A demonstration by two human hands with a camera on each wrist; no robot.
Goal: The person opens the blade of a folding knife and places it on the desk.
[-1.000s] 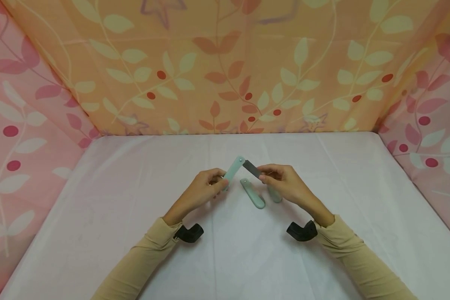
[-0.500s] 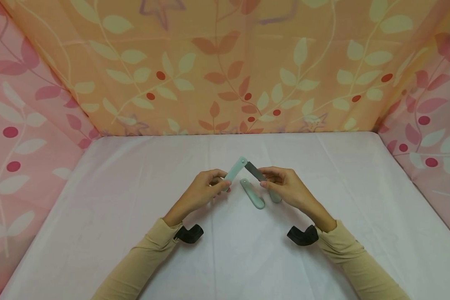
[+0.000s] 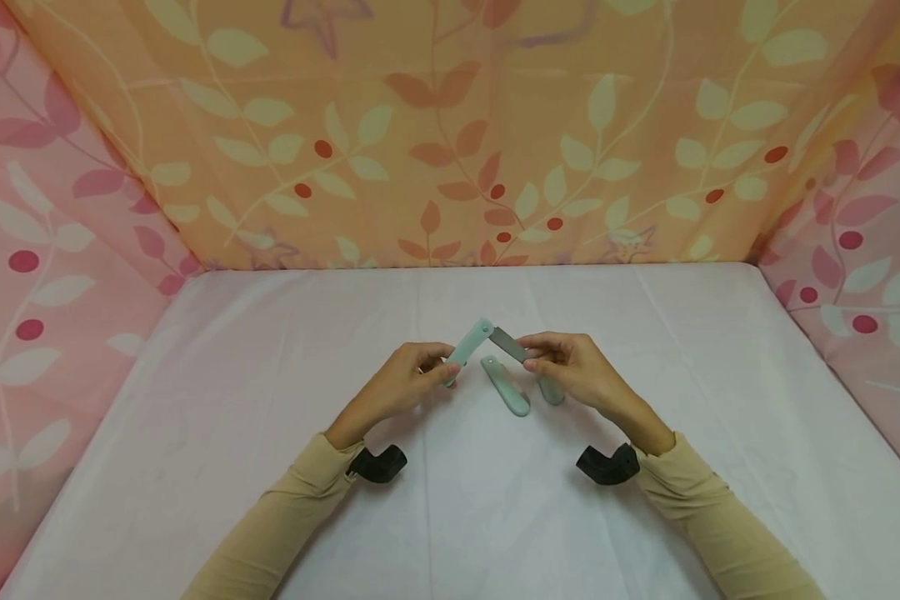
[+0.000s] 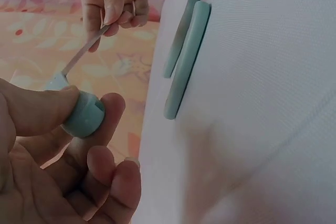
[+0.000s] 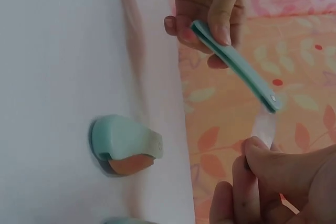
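A folding knife with a pale green handle (image 3: 467,344) and a grey metal blade (image 3: 508,343) is held up between both hands, unfolded into an inverted V. My left hand (image 3: 412,375) pinches the handle near its free end, thumb on top. Toward the other side, my right hand (image 3: 573,367) pinches the blade between thumb and fingers, covering its tip. Below them, a second green folding knife (image 3: 506,389) lies folded on the white cloth. A third one (image 3: 550,390) lies partly hidden behind the right hand. The right wrist view shows a folded knife (image 5: 123,139) with its blade edge showing.
White cloth (image 3: 465,517) covers the table. Patterned orange fabric (image 3: 450,133) rises at the back, with pink fabric walls (image 3: 52,250) on both sides. A black wrist mount (image 3: 378,464) sits on the left cuff and another mount (image 3: 607,464) on the right.
Both hands and the unfolded knife have shifted slightly, its hinge now a little lower and to the right. The blade looks lighter grey. The two knives on the cloth have stayed put.
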